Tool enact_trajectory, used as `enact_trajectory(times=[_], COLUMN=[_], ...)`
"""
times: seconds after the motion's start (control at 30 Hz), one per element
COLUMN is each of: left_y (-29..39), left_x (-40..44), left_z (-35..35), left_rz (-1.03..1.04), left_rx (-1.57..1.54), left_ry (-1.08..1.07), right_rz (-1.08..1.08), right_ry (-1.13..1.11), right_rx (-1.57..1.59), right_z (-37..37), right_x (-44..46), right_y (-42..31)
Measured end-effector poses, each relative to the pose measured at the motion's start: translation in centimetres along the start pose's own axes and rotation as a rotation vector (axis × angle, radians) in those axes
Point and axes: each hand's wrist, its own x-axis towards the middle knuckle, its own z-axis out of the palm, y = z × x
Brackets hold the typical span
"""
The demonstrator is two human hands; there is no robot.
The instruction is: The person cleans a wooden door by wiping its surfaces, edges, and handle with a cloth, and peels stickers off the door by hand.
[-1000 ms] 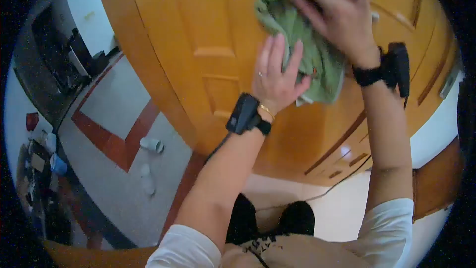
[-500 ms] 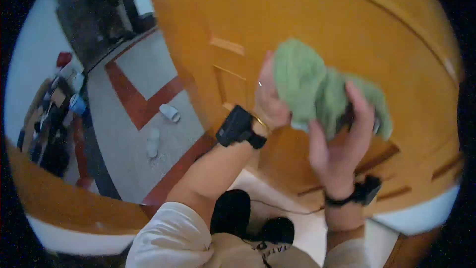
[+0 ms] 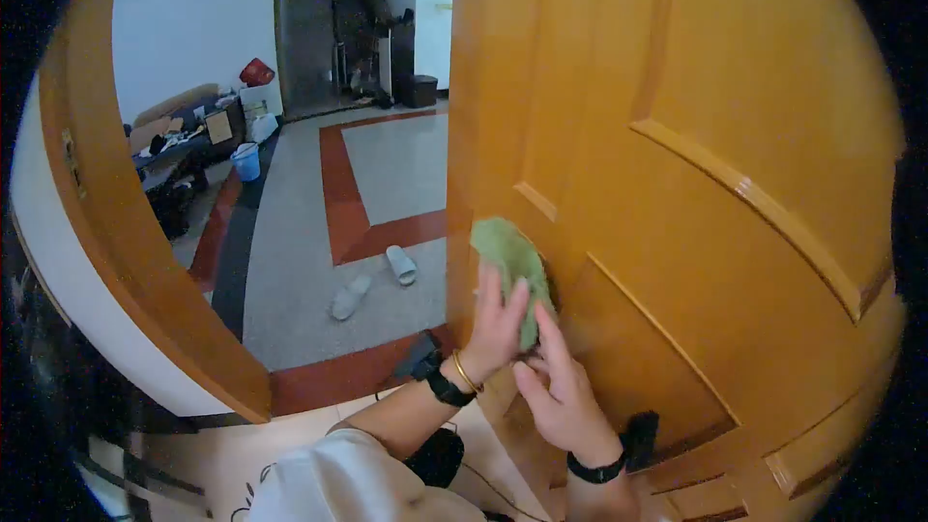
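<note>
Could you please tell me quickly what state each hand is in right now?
Left hand: open, laid against the green cloth.
Right hand: open, at the cloth's lower edge; whether it touches cannot be told.

item: floor beyond my doorway [image 3: 295, 208]. speckled grey, laid with red-brown bands [image 3: 339, 193] forming an angular frame; a dark strip [image 3: 240, 261] runs along its left side. a further red-brown strip [image 3: 319, 385] crosses at the doorway, nearest me.

on it: one pale slipper [image 3: 402, 267]; a second pale slipper [image 3: 350, 298], near the first and apart from it, both lying between the frame and the doorway strip. one light blue bucket [image 3: 246, 162], upright, by the dark strip. one dark bin [image 3: 422, 90], far end, beside the wall. one low dark heap [image 3: 179, 169], left, contents too blurred for me to list.

item: floor on my side [image 3: 208, 449], pale and smooth.
</note>
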Motion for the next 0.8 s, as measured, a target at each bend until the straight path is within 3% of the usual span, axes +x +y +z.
enact_trajectory(times=[0.03,0.1,0.13,0.27,0.33,0.43,0.7,0.8], left_y=[-0.5,-0.6,-0.9,-2.0,-2.3,-3.3,-3.7,-3.3], left_x=[1.5,5.5,7.4,9.8,9.4,8.9,9.7,9.5], left_z=[0.3,0.2,0.1,3.2,3.5,3.4,2.8,2.4], left_rz=[-0.035,0.135,0.194,0.536,0.547,0.536,0.498,0.480], left_rx=[-0.038,0.044,0.099,0.359,0.416,0.461,0.465,0.477], left_ry=[0.042,0.090,0.077,0.175,0.212,0.292,0.285,0.261], right_rz=[-0.075,-0.214,-0.144,-0.163,-0.267,-0.445,-0.464,-0.382], right_ry=[0.062,0.192,0.275,0.175,0.171,0.135,0.191,0.116], right_rx=[-0.122,-0.357,-0.257,-0.287,-0.215,-0.352,-0.267,-0.265], right_z=[-0.7,-1.7,-1.8,-3.7,-3.6,-3.5,-2.7,-2.6], right_x=[-0.3,-2.4,-3.5,-8.1,-8.6,-7.8,-7.2,-7.9], right_y=[-0.1,-0.1,-0.6,-1.6,-1.3,0.7,2.8,2.7])
